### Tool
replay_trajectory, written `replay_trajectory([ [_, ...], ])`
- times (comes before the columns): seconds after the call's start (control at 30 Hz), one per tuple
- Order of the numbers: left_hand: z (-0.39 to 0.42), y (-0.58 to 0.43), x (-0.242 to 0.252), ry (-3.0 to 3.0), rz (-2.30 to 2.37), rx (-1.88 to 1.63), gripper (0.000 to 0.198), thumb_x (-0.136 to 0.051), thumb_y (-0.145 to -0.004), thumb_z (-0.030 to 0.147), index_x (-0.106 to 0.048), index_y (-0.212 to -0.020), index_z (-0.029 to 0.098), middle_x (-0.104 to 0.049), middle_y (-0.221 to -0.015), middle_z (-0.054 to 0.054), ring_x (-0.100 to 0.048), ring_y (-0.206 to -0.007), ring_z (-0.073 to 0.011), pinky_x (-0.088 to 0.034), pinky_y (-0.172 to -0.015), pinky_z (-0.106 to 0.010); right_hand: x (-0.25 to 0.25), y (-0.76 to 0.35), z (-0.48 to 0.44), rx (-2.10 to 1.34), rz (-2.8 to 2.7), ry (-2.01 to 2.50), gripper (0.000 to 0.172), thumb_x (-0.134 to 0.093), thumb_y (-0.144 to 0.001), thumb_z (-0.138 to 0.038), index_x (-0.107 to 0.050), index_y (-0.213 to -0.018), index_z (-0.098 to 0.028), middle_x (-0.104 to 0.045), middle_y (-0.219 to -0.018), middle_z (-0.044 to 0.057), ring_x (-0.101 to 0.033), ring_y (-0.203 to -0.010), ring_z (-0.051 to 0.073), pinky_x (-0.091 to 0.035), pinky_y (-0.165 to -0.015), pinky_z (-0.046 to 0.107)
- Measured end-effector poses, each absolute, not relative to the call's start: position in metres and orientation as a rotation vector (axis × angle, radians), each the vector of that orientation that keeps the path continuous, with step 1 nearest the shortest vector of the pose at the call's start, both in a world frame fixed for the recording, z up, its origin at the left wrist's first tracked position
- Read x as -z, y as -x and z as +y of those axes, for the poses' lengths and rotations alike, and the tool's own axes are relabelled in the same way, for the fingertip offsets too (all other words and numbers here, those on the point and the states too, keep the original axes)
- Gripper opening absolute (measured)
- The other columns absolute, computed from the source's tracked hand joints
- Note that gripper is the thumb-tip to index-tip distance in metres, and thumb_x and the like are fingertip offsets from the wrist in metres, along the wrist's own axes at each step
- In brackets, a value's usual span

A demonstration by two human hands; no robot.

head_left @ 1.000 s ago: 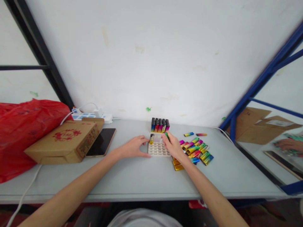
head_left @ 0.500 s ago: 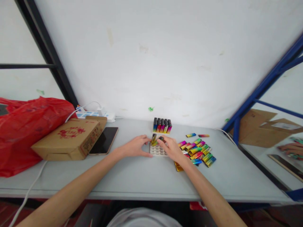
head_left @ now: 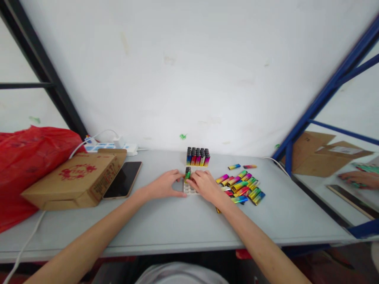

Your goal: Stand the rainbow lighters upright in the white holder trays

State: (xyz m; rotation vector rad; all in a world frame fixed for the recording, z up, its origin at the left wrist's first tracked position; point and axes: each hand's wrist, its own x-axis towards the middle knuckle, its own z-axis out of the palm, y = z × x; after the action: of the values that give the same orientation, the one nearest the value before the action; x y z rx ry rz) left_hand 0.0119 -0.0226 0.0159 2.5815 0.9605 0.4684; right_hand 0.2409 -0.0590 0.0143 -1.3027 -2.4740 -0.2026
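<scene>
Across the grey, flat bench (head_left: 166,225), pinches a green, black-topped lighter (head_left: 188,173) with the right hand (head_left: 205,184); rests the wide-spread left hand (head_left: 164,184) beside the white, round-holed tray (head_left: 190,190).

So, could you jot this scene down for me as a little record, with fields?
Left hand: thumb and fingers spread, at the left edge of the tray
Right hand: fingertips at a green lighter; grip unclear
Tray: pale, with holes, partly hidden by the right hand
Behind tray: a block of upright lighters, black tops up
Right of tray: a loose pile of shiny coloured pieces
Far left: red bag, cardboard box, phone
</scene>
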Motion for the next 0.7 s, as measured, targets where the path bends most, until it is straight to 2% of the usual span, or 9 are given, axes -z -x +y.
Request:
replay_trajectory([
  [0.07,-0.023,-0.012,-0.017,-2.579,0.975,-0.458,0.061,-0.071,-0.078,0.076,-0.067,-0.103,0.020,-0.062,-0.102,-0.006,-0.061,-0.095,-0.0260,-0.049,-0.086,-0.036,-0.017,-0.244,-0.061,0.150,-2.452,1.268,0.034,-0.050,-0.110,-0.043,-0.068,-0.097,-0.017,-0.073,-0.095,0.008,-0.067,-0.094,0.023,-0.044,-0.088,0.035],
  [0.17,-0.024,-0.012,-0.019,-2.570,0.994,-0.436,0.066,-0.071,-0.078,0.075,-0.067,-0.113,0.019,-0.063,-0.105,-0.007,-0.062,-0.097,-0.0266,-0.049,-0.089,-0.036,-0.023,-0.260,-0.058,0.098,-2.313,1.314,0.036,-0.042,-0.112,-0.041,-0.066,-0.096,-0.019,-0.072,-0.094,0.006,-0.067,-0.094,0.021,-0.043,-0.089,0.033],
  [0.3,-0.025,-0.011,-0.020,-2.564,1.011,-0.402,0.068,-0.072,-0.079,0.074,-0.066,-0.120,0.019,-0.064,-0.110,-0.007,-0.064,-0.102,-0.0278,-0.050,-0.092,-0.036,-0.020,-0.308,-0.042,0.218,-2.056,1.581,0.029,-0.045,-0.110,-0.034,-0.068,-0.100,-0.019,-0.071,-0.096,0.009,-0.065,-0.096,0.024,-0.045,-0.090,0.035],
  [0.4,-0.026,-0.012,-0.023,-2.552,1.025,-0.388,0.067,-0.073,-0.079,0.071,-0.066,-0.122,0.020,-0.064,-0.111,-0.007,-0.064,-0.103,-0.0281,-0.050,-0.093,-0.036,-0.008,-0.363,-0.026,0.347,-1.849,1.813,0.027,-0.050,-0.105,-0.030,-0.070,-0.116,-0.015,-0.070,-0.116,0.018,-0.063,-0.109,0.030,-0.046,-0.098,0.041],
  [0.5,-0.027,-0.013,-0.025,-2.545,1.051,-0.363,0.067,-0.075,-0.079,0.068,-0.065,-0.123,0.020,-0.064,-0.113,-0.008,-0.064,-0.105,-0.0288,-0.050,-0.095,-0.037,0.005,-0.420,-0.013,0.351,-1.659,2.083,0.039,-0.048,-0.102,-0.022,-0.064,-0.136,-0.008,-0.061,-0.141,0.025,-0.056,-0.130,0.034,-0.043,-0.110,0.046],
  [0.57,-0.028,-0.013,-0.026,-2.548,1.055,-0.354,0.066,-0.075,-0.079,0.068,-0.065,-0.123,0.020,-0.064,-0.113,-0.008,-0.064,-0.105,-0.0291,-0.050,-0.095,-0.038,0.011,-0.450,-0.008,0.249,-1.618,2.263,0.045,-0.043,-0.102,-0.018,-0.060,-0.142,-0.004,-0.053,-0.152,0.026,-0.050,-0.140,0.034,-0.041,-0.114,0.046],
  [0.7,-0.027,-0.013,-0.024,-2.544,1.037,-0.376,0.068,-0.073,-0.079,0.071,-0.066,-0.122,0.019,-0.065,-0.113,-0.009,-0.064,-0.105,-0.0295,-0.051,-0.096,-0.039,0.017,-0.482,-0.005,0.138,-1.637,2.325,0.042,-0.047,-0.099,-0.015,-0.071,-0.133,-0.010,-0.069,-0.136,0.019,-0.064,-0.126,0.027,-0.046,-0.109,0.036],
])
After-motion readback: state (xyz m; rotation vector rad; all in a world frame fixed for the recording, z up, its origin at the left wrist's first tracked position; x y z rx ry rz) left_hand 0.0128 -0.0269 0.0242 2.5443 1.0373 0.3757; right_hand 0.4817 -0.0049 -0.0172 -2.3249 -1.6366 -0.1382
